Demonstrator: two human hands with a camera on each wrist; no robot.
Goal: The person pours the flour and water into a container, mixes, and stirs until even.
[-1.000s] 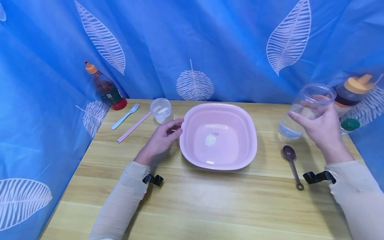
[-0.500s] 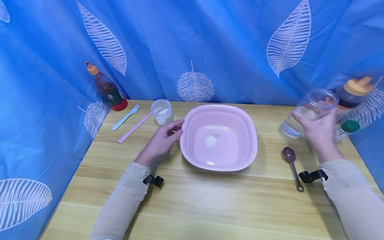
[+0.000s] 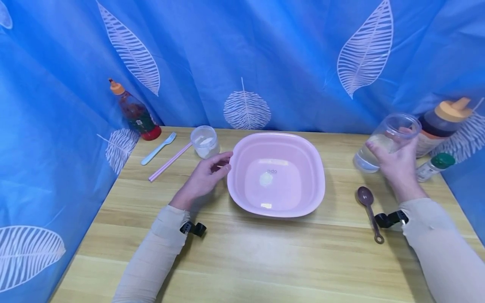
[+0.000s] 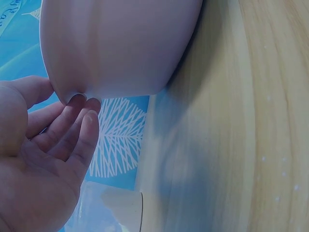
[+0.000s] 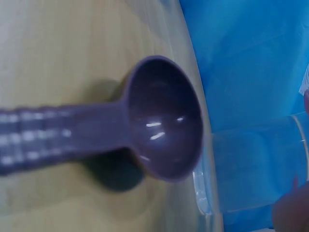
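Observation:
In the head view, a pink plastic basin [image 3: 275, 185] stands mid-table. My left hand [image 3: 201, 176] grips its left rim; in the left wrist view the thumb and fingertips [image 4: 77, 99] meet the rim of the basin [image 4: 125, 43]. At the right, my right hand [image 3: 398, 166] is wrapped round a tall clear plastic jar [image 3: 373, 145], which holds some clear liquid and has its base at the tabletop. The right wrist view shows part of this jar [image 5: 256, 166]. A brown measuring spoon [image 3: 369, 210] lies just left of the right wrist.
A small clear jar with white contents [image 3: 206, 145], pink chopsticks [image 3: 170, 162], a light-blue fork [image 3: 159, 149] and a red sauce bottle [image 3: 136, 113] are at the left. Behind my right hand stand a dark sauce bottle [image 3: 441, 122] and a green-capped shaker [image 3: 435, 166]. Blue curtain [image 3: 295, 63] backs the table.
The right hand and the tall jar have shifted slightly left and down, uncovering more of the green-capped shaker. My left hand and the basin stay where they were.

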